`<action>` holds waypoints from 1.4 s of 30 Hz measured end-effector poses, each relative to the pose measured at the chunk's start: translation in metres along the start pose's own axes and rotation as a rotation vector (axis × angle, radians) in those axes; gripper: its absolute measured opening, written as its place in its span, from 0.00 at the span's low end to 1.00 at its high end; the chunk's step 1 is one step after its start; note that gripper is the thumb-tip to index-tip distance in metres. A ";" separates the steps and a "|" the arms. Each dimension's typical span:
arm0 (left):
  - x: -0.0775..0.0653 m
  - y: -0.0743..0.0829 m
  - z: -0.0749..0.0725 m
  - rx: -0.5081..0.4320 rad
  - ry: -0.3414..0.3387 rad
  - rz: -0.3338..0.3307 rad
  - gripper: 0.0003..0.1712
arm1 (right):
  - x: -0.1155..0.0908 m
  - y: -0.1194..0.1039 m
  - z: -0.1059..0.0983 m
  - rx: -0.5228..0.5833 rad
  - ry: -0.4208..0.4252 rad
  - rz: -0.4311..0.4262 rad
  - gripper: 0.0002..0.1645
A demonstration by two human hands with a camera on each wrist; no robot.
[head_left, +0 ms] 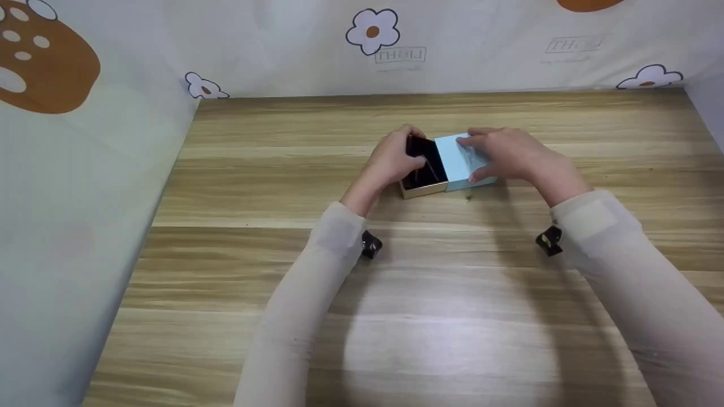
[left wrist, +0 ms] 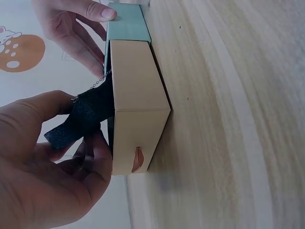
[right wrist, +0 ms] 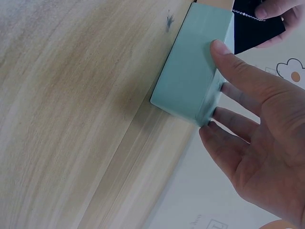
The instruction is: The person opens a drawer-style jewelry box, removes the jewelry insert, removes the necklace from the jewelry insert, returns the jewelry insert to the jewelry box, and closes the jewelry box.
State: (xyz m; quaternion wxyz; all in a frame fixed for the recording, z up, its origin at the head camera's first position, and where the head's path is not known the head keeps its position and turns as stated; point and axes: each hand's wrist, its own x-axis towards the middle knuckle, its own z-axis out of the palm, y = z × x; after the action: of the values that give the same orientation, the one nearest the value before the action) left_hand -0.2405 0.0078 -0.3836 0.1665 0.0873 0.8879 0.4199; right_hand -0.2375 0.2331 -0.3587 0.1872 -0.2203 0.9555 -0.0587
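Observation:
A jewelry box lies on the table, its mint sleeve (head_left: pixel 451 152) at the right and its beige drawer (head_left: pixel 425 191) slid out to the left. My left hand (head_left: pixel 390 155) pinches a black padded insert (left wrist: pixel 86 119) between thumb and fingers, tilting it partly up out of the drawer. A fine silver chain (right wrist: pixel 244 15) runs across the insert. My right hand (head_left: pixel 509 152) grips the sleeve, thumb on the near edge and fingers over the top and far side. A small ribbon tab (left wrist: pixel 137 161) sticks out of the drawer's end. The drawer's floor is hidden.
The wood-grain table (head_left: pixel 430 322) stretches around the box. A pale patterned sheet (head_left: pixel 283 51) with flowers rises behind it and along the left side. A small dark camera (head_left: pixel 371 245) sits at the left wrist, another camera (head_left: pixel 549 241) at the right.

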 end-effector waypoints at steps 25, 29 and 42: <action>-0.005 -0.007 -0.004 -0.102 0.026 0.036 0.24 | 0.000 0.000 0.001 -0.019 0.001 -0.007 0.48; -0.006 -0.007 -0.005 -0.111 0.027 0.031 0.24 | 0.000 0.000 0.001 -0.014 0.001 -0.001 0.48; -0.004 -0.011 -0.008 -0.192 0.031 -0.013 0.24 | 0.002 0.002 0.001 -0.010 0.011 -0.005 0.48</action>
State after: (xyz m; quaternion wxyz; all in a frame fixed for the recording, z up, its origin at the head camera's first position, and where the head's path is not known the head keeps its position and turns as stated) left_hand -0.2395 -0.0062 -0.3860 0.1629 0.0588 0.8466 0.5032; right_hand -0.2392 0.2343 -0.3607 0.1808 -0.2232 0.9562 -0.0554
